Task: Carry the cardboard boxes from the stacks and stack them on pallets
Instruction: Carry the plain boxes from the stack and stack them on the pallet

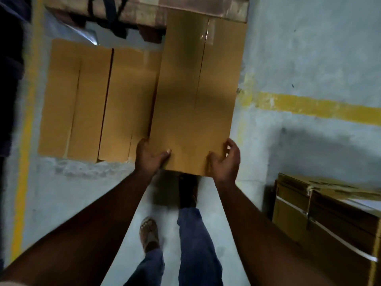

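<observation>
Both hands hold one box (195,96) out in front, above the floor (309,58), its long side running toward 12 o'clock. The left hand (149,156) grips the near left corner, thumb lying on the top face and fingers curled under the edge. The right hand (225,162) cups the near right corner, fingers bent round the side, thumb on top. Two more boxes (99,100) lie flat side by side at 10 o'clock, just beside the carried one and lower. A pallet (144,9) shows at 12 o'clock. A stack (325,213) of boxes stands at 4 o'clock. Yellow lines (317,108) cross the floor at 3 and 9 o'clock.
</observation>
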### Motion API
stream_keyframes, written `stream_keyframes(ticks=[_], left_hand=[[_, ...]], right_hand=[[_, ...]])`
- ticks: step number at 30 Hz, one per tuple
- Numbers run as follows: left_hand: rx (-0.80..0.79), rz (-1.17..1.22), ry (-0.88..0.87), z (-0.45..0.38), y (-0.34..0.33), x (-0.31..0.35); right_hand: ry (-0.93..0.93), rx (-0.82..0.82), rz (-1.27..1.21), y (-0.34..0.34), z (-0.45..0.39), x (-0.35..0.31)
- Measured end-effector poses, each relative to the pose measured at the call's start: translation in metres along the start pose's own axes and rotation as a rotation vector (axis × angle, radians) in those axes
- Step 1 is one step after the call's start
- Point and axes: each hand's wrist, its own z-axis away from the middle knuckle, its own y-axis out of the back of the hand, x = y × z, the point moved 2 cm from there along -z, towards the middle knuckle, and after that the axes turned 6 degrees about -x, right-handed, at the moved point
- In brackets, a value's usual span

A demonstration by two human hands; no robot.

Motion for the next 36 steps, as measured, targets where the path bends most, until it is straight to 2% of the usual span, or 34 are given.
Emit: stream_keyframes(ticks=[2,3,6,8,12,14,19,28,32,36], left_hand=[[-0.085,0.015,0.07,-0.022,0.002,-0.008],[-0.134,0.015,0.083,-0.028,0.006,-0.012],[-0.283,0.003,0.076,-0.026,0.012,-0.011],[-0.294,-0.005,0.031,-0.013,0.02,-0.011],[-0.217,-0.058,-0.113,0.039,0.04,-0.003],[-0.197,0.023,-0.145,0.077,0.049,0.003],[-0.348,0.12,-0.169,0.187,0.063,-0.005],[-0.433,0.135,-0.429,0.388,0.124,-0.134],[-0.499,0.108,-0.566,0.49,0.146,-0.187],[-0.525,0.115,-0.617,0.565,0.156,-0.224]], right_hand=[[-0.051,0.097,-0.02,-0.002,-0.013,0.011],[-0.122,0.032,-0.07,-0.002,-0.018,0.015],[-0.29,-0.356,-0.273,-0.001,-0.016,0.021],[-0.235,-0.418,-0.279,0.01,-0.003,0.019],[-0.158,-0.374,-0.369,0.055,0.04,0.003],[-0.147,-0.401,-0.41,0.078,0.076,-0.006],[-0.102,-0.362,-0.453,0.133,0.183,-0.007],[0.175,-0.21,-0.384,0.198,0.431,0.046],[0.234,-0.1,-0.408,0.233,0.557,0.083],[0.246,-0.056,-0.447,0.258,0.648,0.116]])
